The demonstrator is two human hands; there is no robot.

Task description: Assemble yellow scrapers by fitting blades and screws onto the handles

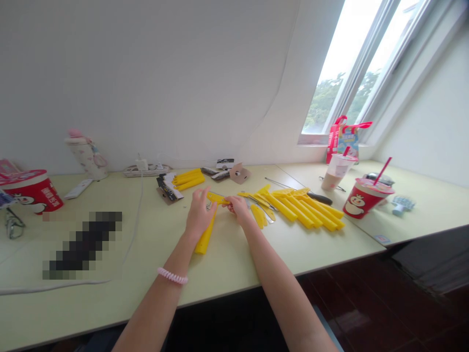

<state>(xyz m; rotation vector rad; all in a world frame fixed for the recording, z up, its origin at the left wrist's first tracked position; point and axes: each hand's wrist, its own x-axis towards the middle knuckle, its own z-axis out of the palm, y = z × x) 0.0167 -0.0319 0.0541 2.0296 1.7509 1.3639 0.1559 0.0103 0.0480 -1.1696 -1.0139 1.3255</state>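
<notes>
My left hand (200, 210) is closed on a yellow tool (207, 236) near the middle of the table, its long handle pointing toward the front edge. At the tool's yellow head, my right hand (238, 208) has its fingers pressed together by the right end. Whether those fingers hold a small part is too small to tell. Just right of my right hand lie yellow flat pieces with metal blades (259, 215). Beyond them is a row of yellow handles (304, 210). Behind my left hand lie several yellow tubes (188, 179).
Black-handled screwdriver (319, 197) behind the yellow handles. Red cup (366, 198) and clear cup (335, 172) at right, large red tub (32, 191) at left. Power strip (146, 170) by the wall, its white cable crossing the left side. Card packaging (240, 173) stands at the back.
</notes>
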